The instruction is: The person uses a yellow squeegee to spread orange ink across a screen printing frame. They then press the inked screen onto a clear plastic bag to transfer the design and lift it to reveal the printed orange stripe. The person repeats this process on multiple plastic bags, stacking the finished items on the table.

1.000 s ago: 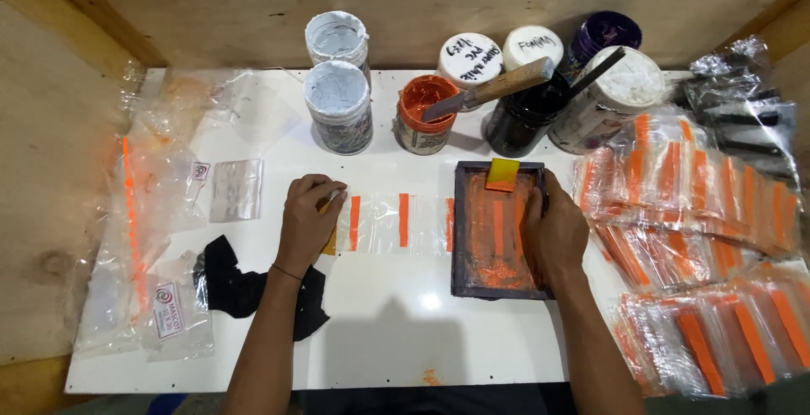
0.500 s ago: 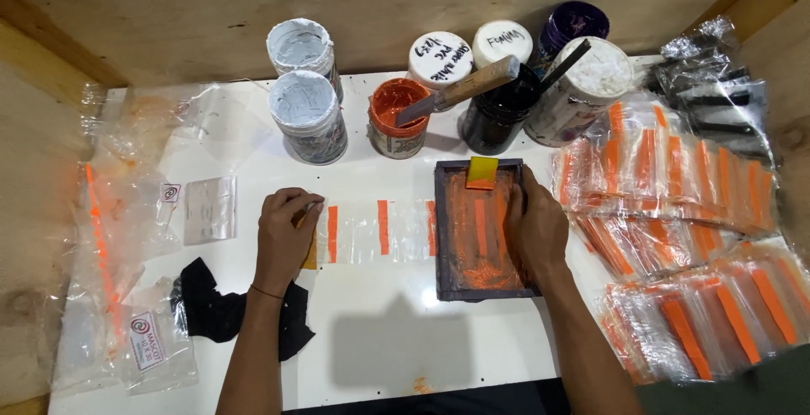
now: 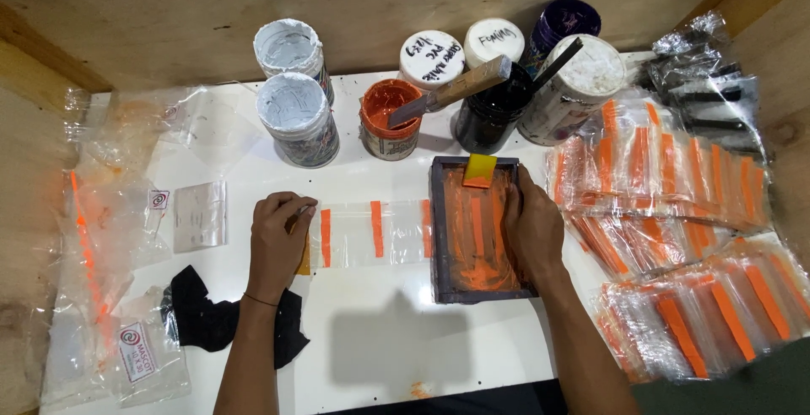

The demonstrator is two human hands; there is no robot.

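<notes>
A small dark printing frame (image 3: 445,238) with orange ink on its mesh lies on the white table (image 3: 388,339). My right hand (image 3: 530,231) rests on the frame's right side, fingers gripping its edge. A yellow squeegee (image 3: 479,170) sits at the frame's top end. To the left, a clear plastic strip (image 3: 371,231) with orange printed stripes lies flat, running under the frame. My left hand (image 3: 277,239) presses down on its left end, fingers curled.
Paint tubs stand at the back: two white-lidded (image 3: 297,118), an open orange one (image 3: 388,115) with a wooden-handled knife, a black one (image 3: 491,115). Printed orange-striped bags (image 3: 675,212) pile at right. Loose clear bags (image 3: 110,238) and a black rag (image 3: 207,318) lie at left.
The view shifted slightly; both hands stay on the strip and the frame. The left hand's fingers curled a little at the strip's end.
</notes>
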